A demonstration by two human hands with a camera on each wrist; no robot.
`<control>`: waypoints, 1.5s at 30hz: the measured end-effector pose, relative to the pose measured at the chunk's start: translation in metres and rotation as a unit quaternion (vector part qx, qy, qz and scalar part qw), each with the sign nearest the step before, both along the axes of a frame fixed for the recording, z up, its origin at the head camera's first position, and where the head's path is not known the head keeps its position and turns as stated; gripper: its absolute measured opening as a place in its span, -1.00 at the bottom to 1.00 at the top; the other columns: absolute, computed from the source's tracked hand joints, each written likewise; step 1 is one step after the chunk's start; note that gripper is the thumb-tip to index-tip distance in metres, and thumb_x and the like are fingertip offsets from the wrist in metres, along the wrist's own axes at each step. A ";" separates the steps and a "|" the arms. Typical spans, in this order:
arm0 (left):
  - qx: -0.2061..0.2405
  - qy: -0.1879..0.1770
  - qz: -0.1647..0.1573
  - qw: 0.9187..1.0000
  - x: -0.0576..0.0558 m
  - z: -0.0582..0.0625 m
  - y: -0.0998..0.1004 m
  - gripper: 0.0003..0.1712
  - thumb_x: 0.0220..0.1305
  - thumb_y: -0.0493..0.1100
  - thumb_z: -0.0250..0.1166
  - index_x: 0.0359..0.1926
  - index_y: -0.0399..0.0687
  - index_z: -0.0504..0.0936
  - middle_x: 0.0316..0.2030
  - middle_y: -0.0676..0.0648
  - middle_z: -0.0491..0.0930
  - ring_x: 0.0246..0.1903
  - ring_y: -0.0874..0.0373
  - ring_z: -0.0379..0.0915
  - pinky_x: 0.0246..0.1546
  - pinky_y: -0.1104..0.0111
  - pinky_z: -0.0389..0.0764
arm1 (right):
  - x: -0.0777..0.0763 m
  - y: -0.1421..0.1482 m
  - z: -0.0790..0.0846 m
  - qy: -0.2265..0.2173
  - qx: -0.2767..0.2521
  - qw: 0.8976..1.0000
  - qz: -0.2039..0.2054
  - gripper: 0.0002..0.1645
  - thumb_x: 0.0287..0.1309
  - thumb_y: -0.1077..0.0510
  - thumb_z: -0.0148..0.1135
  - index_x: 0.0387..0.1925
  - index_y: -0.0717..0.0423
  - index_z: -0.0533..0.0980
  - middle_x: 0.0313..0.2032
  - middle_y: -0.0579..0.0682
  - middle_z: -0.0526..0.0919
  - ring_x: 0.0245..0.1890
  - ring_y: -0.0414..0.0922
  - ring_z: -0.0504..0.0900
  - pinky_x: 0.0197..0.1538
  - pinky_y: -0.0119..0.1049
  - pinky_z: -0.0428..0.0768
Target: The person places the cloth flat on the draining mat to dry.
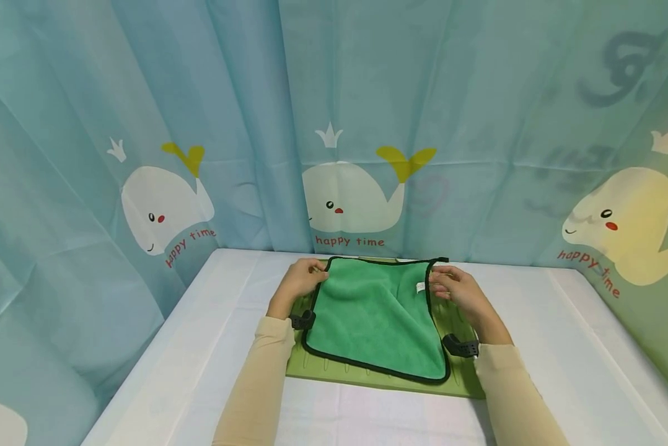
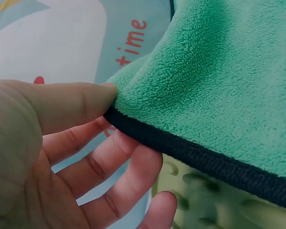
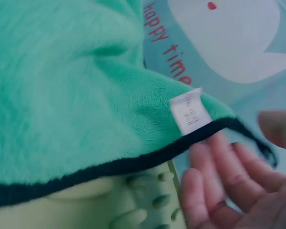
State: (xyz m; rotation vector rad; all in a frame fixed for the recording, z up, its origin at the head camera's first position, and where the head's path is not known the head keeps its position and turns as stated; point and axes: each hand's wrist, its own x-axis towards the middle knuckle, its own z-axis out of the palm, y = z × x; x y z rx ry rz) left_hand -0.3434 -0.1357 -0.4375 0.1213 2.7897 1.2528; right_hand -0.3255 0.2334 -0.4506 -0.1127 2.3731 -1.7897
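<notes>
A green fleecy cloth [image 1: 373, 316] with black edging is spread over a light green mat. My left hand [image 1: 302, 279] pinches its far left corner between thumb and fingers, plain to see in the left wrist view. At the far right corner, the fingers of my right hand [image 1: 463, 296] lie behind the black edge, beside a small white label [image 3: 190, 112]. In the right wrist view the right thumb stands apart from the cloth, and that hand is slightly blurred. The cloth's far right corner sticks out past the fingers.
The light green mat [image 1: 334, 370] has raised bumps and shows around the cloth's near and right edges. It rests on a white-covered table [image 1: 557, 347]. Blue curtains [image 1: 245, 124] printed with whales hang behind the table and at its sides.
</notes>
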 end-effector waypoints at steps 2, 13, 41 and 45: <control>-0.004 0.000 0.002 1.000 0.000 -0.001 0.001 -0.71 0.47 -0.10 0.25 0.09 -0.12 0.68 -0.07 -0.20 0.67 -0.28 0.02 0.55 -0.29 0.22 0.54 | 0.001 -0.003 -0.001 -0.013 0.046 0.999 0.015 -0.28 0.57 -0.03 0.03 0.45 0.41 0.20 0.25 0.30 0.51 -0.12 -0.28 0.64 0.02 -0.32 0.65; -0.025 0.028 0.007 0.999 -0.001 -0.010 0.005 -0.69 0.44 -0.21 0.27 0.14 -0.13 0.68 -0.24 -0.15 0.68 -0.37 0.06 0.55 -0.32 0.26 0.53 | 0.004 -0.009 -0.006 0.002 0.123 0.992 -0.004 -0.50 0.48 -0.03 0.18 0.19 0.28 0.47 0.04 0.15 0.59 -0.20 -0.05 0.56 -0.06 -0.16 0.52; -0.036 -0.072 -0.004 0.997 -0.003 -0.014 -0.005 -0.61 0.47 -0.19 0.26 0.25 -0.17 0.59 0.02 -0.24 0.65 -0.46 0.08 0.59 -0.41 0.32 0.53 | 0.004 0.007 -0.010 -0.031 0.200 0.979 -0.005 -0.37 0.53 0.04 0.04 0.35 0.46 0.30 0.06 0.36 0.53 -0.24 -0.01 0.55 -0.06 -0.07 0.50; -0.026 -0.077 0.000 0.997 -0.002 -0.012 -0.006 -0.62 0.46 -0.21 0.27 0.24 -0.18 0.59 -0.16 -0.21 0.68 -0.54 0.12 0.57 -0.44 0.32 0.59 | 0.004 0.007 -0.009 -0.009 0.185 0.982 -0.027 -0.42 0.54 0.05 0.03 0.33 0.42 0.34 0.19 0.43 0.48 -0.07 0.15 0.60 0.00 0.00 0.56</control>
